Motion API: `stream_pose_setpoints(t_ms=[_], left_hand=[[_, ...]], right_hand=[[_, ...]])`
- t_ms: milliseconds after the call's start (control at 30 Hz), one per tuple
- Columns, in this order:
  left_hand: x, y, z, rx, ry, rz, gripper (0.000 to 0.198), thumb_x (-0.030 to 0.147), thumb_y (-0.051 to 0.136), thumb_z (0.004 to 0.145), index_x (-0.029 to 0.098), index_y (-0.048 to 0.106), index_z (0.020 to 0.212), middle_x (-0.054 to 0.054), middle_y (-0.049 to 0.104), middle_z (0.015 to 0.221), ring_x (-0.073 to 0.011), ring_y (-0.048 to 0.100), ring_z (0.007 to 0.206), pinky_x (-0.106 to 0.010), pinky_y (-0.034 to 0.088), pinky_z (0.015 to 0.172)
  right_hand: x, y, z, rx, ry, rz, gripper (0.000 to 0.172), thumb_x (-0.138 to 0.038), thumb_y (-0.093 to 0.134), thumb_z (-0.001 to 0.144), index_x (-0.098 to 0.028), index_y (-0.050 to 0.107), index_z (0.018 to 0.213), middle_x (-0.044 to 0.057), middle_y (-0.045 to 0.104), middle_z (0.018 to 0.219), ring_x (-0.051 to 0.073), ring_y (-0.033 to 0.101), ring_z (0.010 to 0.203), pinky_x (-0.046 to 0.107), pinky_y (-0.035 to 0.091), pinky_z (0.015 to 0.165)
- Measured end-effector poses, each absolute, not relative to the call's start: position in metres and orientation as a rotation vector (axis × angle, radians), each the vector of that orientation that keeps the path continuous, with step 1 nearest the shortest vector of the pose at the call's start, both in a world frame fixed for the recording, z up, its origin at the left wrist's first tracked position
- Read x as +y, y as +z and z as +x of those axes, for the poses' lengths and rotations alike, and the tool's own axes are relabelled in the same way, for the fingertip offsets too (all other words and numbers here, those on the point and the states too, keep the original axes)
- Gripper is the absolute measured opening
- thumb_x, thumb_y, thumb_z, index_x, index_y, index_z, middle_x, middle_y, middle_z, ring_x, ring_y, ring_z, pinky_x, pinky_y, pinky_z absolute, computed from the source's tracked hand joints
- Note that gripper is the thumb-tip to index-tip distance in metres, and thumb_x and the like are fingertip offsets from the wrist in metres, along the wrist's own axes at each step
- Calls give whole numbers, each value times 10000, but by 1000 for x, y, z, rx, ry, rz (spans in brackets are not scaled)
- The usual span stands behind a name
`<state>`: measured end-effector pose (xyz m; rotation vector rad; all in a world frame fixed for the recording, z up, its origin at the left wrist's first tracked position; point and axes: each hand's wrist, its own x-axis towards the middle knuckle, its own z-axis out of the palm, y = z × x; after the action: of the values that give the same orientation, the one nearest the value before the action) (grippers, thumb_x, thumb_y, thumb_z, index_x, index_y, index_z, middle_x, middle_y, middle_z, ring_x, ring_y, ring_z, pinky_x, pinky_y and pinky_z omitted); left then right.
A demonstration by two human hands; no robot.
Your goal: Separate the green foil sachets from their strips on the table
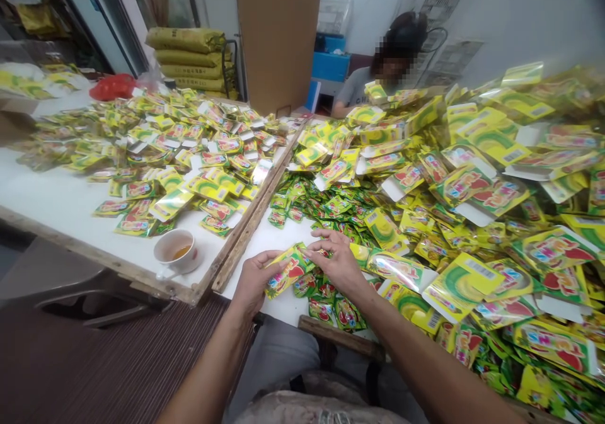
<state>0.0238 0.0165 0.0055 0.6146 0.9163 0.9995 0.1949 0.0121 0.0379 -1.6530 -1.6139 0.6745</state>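
My left hand (253, 279) is closed around a yellow-and-green printed packet (287, 271), held just above the near edge of the white table (265, 235). My right hand (334, 259) pinches the packet's upper right end, fingers curled. Small green sachets (326, 206) lie in a pile right behind and under my hands. Larger flat yellow packets (460, 282) are heaped to the right of my right forearm.
A white cup of tea (177, 249) stands near the front edge of the left table (61, 200), which carries another spread of packets (189, 140). A person (378, 74) sits at the far side. Stacked yellow sacks (191, 58) and a cardboard sheet (276, 33) stand behind.
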Motion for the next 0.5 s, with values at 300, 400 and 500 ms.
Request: stream_pose_setpoints(t_ms=[300,400,500], left_hand=[[7,10,29,891,945,588,368,241,833,480,116,693,797,-40,711,644,-144,641,546,-230,509,564],[6,8,34,910,933,567,377,242,840,445,120,687,768,-34,704,621,-136,630,529,-220,500,541],[24,13,33,957,909,624,400,255,838,432,102,681,766,-41,693,612,-147,627,533,-230,498,531]], right_hand=[[-2,36,189,-1675,1113,-1465,391,-469,489,836,-191,697,656,51,520,1250,252,344,1204,437,183,1042],[-6,30,185,-1781,1064,-1466,461,-534,459,839,-184,698,657,63,545,1197,253,359,1188,430,216,1032],[-8,34,193,-1806,865,-1530,374,-501,462,852,-212,699,868,60,585,1102,231,428,1124,405,294,983]])
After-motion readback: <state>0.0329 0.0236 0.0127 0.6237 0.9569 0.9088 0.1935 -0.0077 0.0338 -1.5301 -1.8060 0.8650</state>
